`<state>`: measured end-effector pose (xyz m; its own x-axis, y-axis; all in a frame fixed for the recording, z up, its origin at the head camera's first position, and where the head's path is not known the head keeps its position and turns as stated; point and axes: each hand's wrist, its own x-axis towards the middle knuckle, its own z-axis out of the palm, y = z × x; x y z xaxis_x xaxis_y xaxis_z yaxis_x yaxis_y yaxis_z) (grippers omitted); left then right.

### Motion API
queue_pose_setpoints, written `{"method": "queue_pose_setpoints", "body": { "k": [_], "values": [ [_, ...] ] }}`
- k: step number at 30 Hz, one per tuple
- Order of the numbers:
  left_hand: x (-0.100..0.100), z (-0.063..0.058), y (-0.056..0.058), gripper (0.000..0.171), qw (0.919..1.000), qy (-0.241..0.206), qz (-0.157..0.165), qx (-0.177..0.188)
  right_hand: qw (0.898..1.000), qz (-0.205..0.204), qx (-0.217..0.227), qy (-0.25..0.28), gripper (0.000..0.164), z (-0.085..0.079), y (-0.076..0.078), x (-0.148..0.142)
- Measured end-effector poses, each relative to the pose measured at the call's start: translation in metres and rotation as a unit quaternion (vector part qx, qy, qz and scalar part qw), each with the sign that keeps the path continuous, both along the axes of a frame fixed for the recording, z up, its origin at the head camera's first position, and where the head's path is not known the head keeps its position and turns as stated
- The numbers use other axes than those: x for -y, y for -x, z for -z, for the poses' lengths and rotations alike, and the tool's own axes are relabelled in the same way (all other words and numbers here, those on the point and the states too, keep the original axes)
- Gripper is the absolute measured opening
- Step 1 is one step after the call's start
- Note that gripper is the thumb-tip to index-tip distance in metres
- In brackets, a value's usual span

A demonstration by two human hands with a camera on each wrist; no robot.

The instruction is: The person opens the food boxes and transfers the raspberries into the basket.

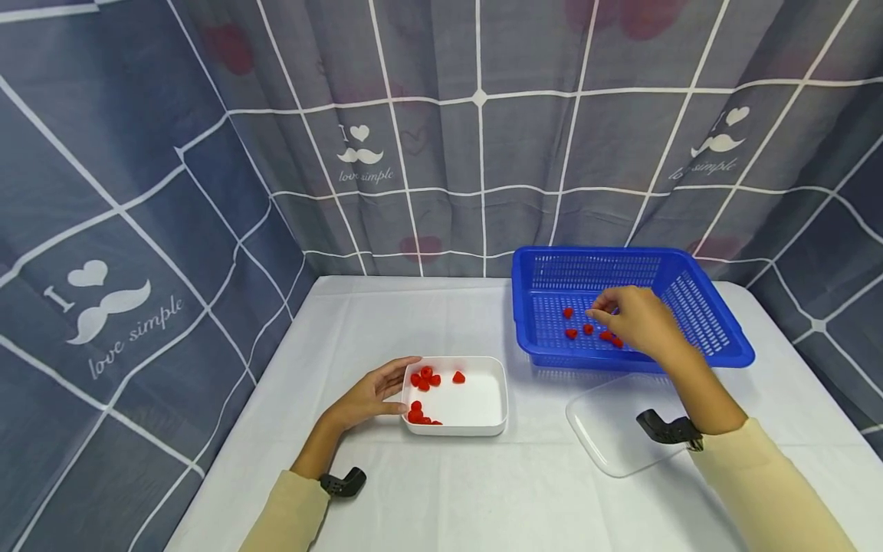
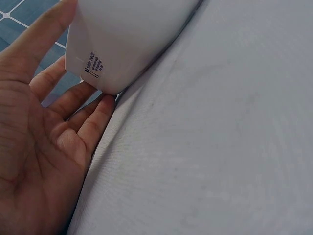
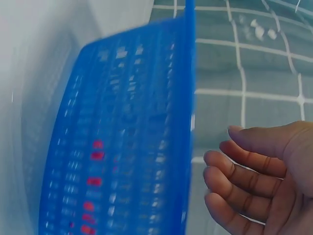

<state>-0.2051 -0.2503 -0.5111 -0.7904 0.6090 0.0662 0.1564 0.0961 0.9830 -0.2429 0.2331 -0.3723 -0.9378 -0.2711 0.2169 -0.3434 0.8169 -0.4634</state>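
Observation:
My left hand [image 1: 375, 392] holds the left end of a white rectangular container [image 1: 483, 392], thumb near the front corner and fingers along the far side. In the left wrist view, fingertips [image 2: 105, 105] touch the container's lower edge beside small printed lettering. Several red raspberries [image 1: 425, 377] lie inside along its left half. Over the blue perforated basket [image 1: 710, 322] hovers my right hand [image 1: 638, 318], its fingers loosely bent. Nothing shows between thumb and fingers in the right wrist view. Below it, several raspberries [image 1: 588, 329] are scattered on the basket floor.
A clear plastic lid [image 1: 614, 429] lies flat in front of the basket, partly under the right forearm. White cloth covers the table [image 1: 386, 314]. Grey checked curtains [image 1: 441, 169] hang behind and at both sides. Each wrist wears a black camera mount [image 1: 343, 483].

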Motion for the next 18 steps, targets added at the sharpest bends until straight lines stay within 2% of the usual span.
{"method": "queue_pose_setpoints", "body": {
  "k": [10, 18],
  "values": [
    [0.0, 0.0, 0.001, 0.081, 0.9998, 0.012, -0.012, 0.004, 0.998, -0.028, -0.045, 0.015, 0.008, -0.004, -0.03, 0.041],
    [0.0, 0.0, 0.0, 0.081, 0.9999, 0.012, -0.01, 0.007, 0.997, -0.055, -0.046, 0.024, 0.006, 0.001, -0.049, 0.074]
  ]
}}
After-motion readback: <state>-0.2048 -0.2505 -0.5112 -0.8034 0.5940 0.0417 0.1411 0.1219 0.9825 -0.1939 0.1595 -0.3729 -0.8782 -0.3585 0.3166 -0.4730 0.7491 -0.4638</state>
